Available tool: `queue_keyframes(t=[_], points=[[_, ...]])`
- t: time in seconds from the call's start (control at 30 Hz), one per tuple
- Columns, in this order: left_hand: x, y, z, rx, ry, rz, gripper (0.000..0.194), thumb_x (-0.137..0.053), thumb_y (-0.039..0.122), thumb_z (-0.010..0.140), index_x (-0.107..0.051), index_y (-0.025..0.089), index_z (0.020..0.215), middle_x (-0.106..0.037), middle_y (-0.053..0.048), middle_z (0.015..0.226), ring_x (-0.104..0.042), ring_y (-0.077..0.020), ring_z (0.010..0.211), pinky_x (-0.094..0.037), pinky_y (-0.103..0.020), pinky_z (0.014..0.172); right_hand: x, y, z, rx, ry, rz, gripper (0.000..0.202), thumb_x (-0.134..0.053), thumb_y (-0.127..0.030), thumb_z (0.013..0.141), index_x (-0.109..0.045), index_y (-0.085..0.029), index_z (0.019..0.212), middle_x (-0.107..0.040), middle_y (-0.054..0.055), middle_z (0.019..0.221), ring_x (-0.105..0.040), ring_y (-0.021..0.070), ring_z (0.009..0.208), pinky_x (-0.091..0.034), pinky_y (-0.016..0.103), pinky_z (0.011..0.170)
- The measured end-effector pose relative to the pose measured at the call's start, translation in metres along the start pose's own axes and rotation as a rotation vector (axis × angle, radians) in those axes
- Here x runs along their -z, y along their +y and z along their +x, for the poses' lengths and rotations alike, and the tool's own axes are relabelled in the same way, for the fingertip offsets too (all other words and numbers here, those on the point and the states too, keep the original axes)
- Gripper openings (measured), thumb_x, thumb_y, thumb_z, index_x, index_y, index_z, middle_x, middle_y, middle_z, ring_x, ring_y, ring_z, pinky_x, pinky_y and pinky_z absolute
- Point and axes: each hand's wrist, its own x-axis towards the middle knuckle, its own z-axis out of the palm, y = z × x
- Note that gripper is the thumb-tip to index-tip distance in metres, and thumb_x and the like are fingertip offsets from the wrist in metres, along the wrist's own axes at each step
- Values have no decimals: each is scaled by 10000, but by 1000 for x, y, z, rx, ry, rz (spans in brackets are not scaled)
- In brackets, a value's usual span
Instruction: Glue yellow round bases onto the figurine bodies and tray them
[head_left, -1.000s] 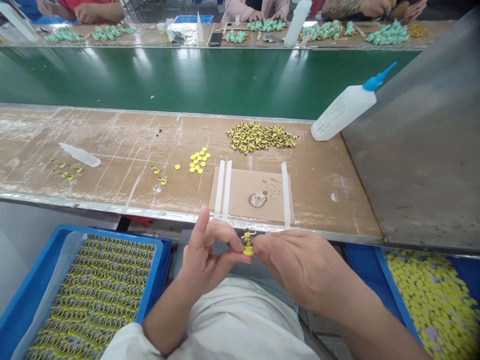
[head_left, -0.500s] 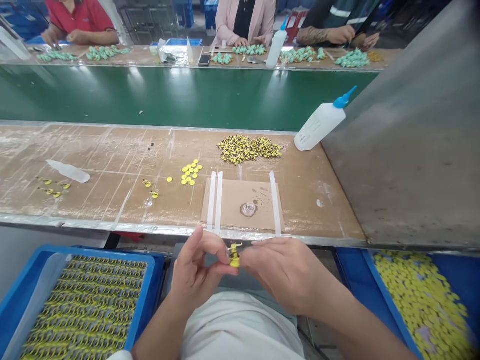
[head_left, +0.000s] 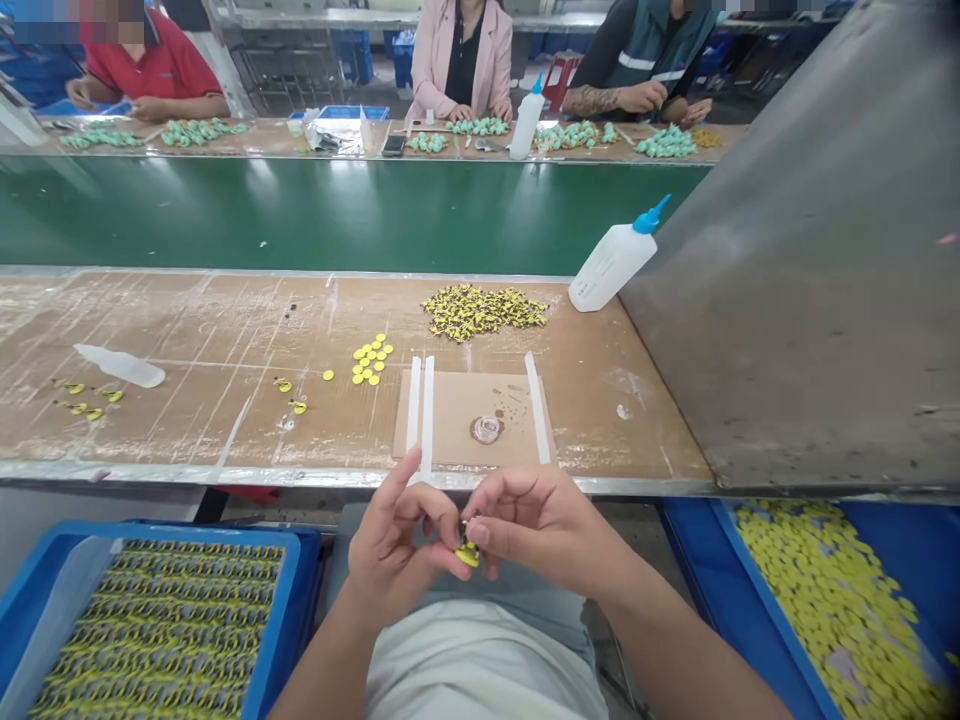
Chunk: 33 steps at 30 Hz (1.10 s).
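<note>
A small yellow-and-black figurine on a round yellow base (head_left: 468, 556) is held in front of my lap, just off the table's front edge. My left hand (head_left: 397, 545) pinches its base from the left between thumb and fingers. From the other side, my right hand (head_left: 540, 525) has thumb and fingertips closed on the dark upper part, hiding most of it. Beyond my hands lies a cardboard sheet (head_left: 457, 400) with white tape strips and a whitish, swirled blob of paste (head_left: 487, 430). Several yellow discs (head_left: 373, 352) lie to its left, and a heap of yellow-and-black pieces (head_left: 484, 312) behind it.
A blue tray (head_left: 291, 575) with rows of figurines stands at lower left; a blue bin (head_left: 795, 640) holds yellow discs at right. A white bottle (head_left: 611, 268) leans against a metal panel (head_left: 810, 280). Co-workers sit beyond the green belt (head_left: 322, 210).
My right hand has turned and closed its thumb and fingers on the figurine's upper part. The figurine has tilted and is lower in view. The camera view has shifted slightly.
</note>
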Motion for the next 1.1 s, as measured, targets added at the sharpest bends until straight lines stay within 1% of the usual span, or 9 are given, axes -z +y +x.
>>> queue_keyframes(t=[0.13, 0.27, 0.37, 0.53, 0.7, 0.87, 0.97, 1.03, 1.1], points=[[0, -2, 0, -29, -71, -17, 865, -815, 148, 814, -380, 256, 1554, -663, 11, 771, -628, -98, 657, -563, -186, 621, 0, -2, -1, 23, 18, 2, 384, -956, -385, 715, -692, -119, 797, -663, 22, 663, -604, 96, 573, -516, 177, 558], [0, -4, 4, -179, -42, 67, 850, -832, 90, 776, -443, 260, 1512, -685, 14, 780, -628, -94, 637, -552, -182, 599, 0, -4, -2, 26, 80, -56, 393, -980, -384, 668, -715, -118, 783, -657, 27, 637, -588, 106, 563, -487, 189, 540], [2, -5, 4, -225, -37, 128, 891, -847, 73, 752, -433, 263, 1518, -698, 13, 791, -627, -93, 637, -548, -194, 618, -1, -5, -1, 22, 107, -77, 408, -996, -394, 628, -725, -120, 761, -652, 28, 624, -577, 113, 559, -467, 198, 530], [5, -3, 1, -185, -90, 155, 856, -816, 108, 802, -405, 264, 1536, -690, 12, 800, -635, -100, 673, -571, -201, 650, -1, -2, 1, 18, 101, -33, 393, -1001, -366, 621, -729, -121, 762, -659, 24, 634, -584, 112, 556, -468, 201, 542], [3, 4, -1, -51, -106, 57, 819, -734, 55, 852, -389, 319, 1545, -668, 3, 827, -666, -112, 687, -629, -222, 627, 3, 4, 1, 15, 62, 16, 426, -995, -385, 629, -703, -108, 771, -701, 52, 701, -637, 125, 597, -493, 201, 572], [-2, 6, -5, 28, -77, -79, 840, -690, 23, 864, -361, 372, 1553, -683, -4, 862, -720, -139, 687, -634, -218, 570, 5, 6, 3, 3, 52, 28, 467, -1008, -405, 599, -695, -103, 770, -710, 56, 713, -649, 130, 605, -508, 203, 579], [-4, 7, -6, 17, -53, -110, 828, -697, 45, 869, -365, 372, 1554, -688, -3, 875, -723, -130, 675, -613, -180, 545, 4, 9, 3, -3, 38, 38, 469, -1001, -413, 614, -689, -101, 772, -702, 50, 708, -649, 125, 596, -513, 199, 573], [-3, 7, -6, -22, -30, -83, 813, -699, 31, 861, -392, 344, 1546, -685, -1, 882, -712, -112, 660, -608, -163, 546, 3, 12, 2, 47, 44, 42, 456, -989, -404, 648, -699, -102, 829, -701, 45, 718, -656, 127, 603, -533, 203, 586], [-1, 4, -7, -69, 5, -28, 802, -687, -7, 848, -421, 314, 1533, -687, -3, 882, -699, -100, 649, -602, -153, 535, 3, 15, 0, 205, 109, -36, 438, -965, -350, 708, -706, -116, 972, -717, 44, 768, -676, 131, 648, -555, 207, 626]])
